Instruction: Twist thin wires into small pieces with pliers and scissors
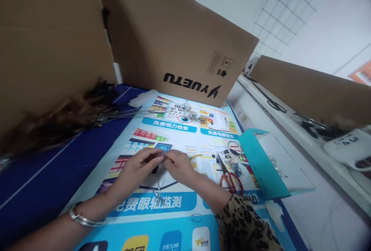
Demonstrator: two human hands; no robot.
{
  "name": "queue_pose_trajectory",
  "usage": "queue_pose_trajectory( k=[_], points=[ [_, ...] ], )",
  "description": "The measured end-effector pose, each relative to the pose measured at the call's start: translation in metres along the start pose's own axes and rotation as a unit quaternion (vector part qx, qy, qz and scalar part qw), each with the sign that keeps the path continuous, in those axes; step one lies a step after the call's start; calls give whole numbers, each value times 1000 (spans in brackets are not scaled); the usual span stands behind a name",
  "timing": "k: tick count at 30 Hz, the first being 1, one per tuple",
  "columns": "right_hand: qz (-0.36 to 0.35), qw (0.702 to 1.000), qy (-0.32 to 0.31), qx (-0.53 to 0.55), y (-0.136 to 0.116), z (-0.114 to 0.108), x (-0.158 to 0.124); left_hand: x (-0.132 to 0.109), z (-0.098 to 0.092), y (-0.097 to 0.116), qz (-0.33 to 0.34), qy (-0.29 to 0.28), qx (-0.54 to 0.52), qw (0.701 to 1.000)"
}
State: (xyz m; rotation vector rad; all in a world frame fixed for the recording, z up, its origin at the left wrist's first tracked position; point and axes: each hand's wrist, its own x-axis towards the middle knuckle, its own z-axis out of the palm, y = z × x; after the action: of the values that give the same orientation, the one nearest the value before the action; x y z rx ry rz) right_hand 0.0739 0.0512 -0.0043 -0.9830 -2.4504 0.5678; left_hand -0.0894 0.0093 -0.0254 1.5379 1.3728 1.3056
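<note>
My left hand [138, 168] and my right hand [179, 167] meet above the printed sheet [189, 208], fingertips pinched together. What they pinch between them is too small and blurred to make out. Just below, a few thin silvery wires [158, 192] lie or hang over the sheet; I cannot tell whether they join what I hold. To the right of my right hand lie scissors [230, 179] with red handles, blades pointing away. Beyond them is a tangle of fine wire pieces [235, 164]. A small bent wire [196, 217] rests nearer to me.
Cardboard panels [179, 38] stand upright behind and on the left. A bundle of brown feathery stems [66, 114] lies along the left side. On the right are a teal folder [262, 166], a shelf edge with black scissors [275, 105] and a white mug [349, 148].
</note>
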Motion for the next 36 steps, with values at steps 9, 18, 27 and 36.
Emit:
queue_pose_trajectory(
  k=[9, 18, 27, 36],
  points=[
    [-101, 981, 10, -165, 9, 17, -5, -4, -5, -3, 29, -15, 90, 995],
    [-106, 976, -10, -192, 17, 24, -7, -8, -4, -2, -44, -1, 79, 996],
    [-95, 979, 6, -181, 18, 23, -7, -6, -11, 12, -99, 69, 66, 990],
    [-22, 986, 0, -168, 12, 12, -5, 2, -15, 10, -37, 85, 104, 990]
  ],
)
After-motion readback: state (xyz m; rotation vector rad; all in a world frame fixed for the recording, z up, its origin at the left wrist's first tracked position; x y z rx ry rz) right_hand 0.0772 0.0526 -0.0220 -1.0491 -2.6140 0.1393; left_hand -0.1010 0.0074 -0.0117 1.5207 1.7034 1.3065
